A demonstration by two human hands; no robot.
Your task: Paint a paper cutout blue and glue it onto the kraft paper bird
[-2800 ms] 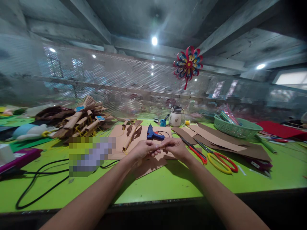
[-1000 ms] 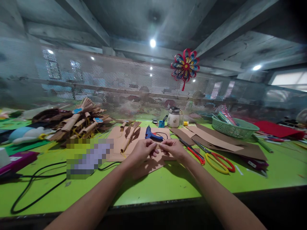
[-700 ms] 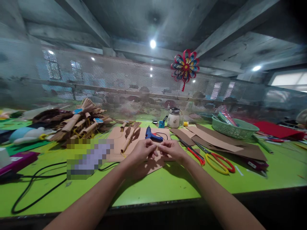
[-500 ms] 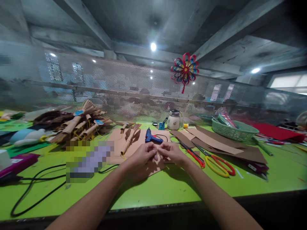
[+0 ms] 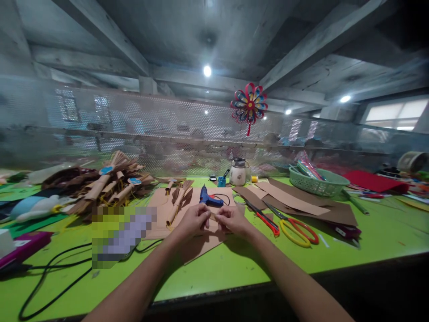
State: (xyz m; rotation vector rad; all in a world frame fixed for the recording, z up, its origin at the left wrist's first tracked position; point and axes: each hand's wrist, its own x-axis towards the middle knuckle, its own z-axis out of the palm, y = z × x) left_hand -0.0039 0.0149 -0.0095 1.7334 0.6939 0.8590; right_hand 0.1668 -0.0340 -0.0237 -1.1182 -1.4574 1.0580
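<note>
My left hand [image 5: 195, 220] and my right hand [image 5: 232, 219] are raised over the tan paper sheets [image 5: 157, 205], a short gap apart. Both are closed in a pinch, thumb against fingers. Something small and tan seems to span the gap, but it blends with the paper behind and I cannot make it out. Just beyond the fingers lies a blue glue gun [image 5: 211, 200] with a dark cord. Left of it rests a rolled brown paper bundle [image 5: 179, 203] with a fanned end and yellow string. Scissors with red and yellow handles [image 5: 295, 232] lie right of my right hand.
A second, red-handled pair of scissors [image 5: 264, 219] lies beside brown paper strips [image 5: 295, 199]. Farther back stand a jar [image 5: 237, 173], a small blue pot [image 5: 221, 181] and a green basket [image 5: 321, 188]. Paper bundles [image 5: 110, 183] pile up at left, near a black cable [image 5: 50, 264].
My hands have drawn slightly apart, the fingertips no longer meeting. The whole view has shifted a little, with the table things appearing farther left and lower.
</note>
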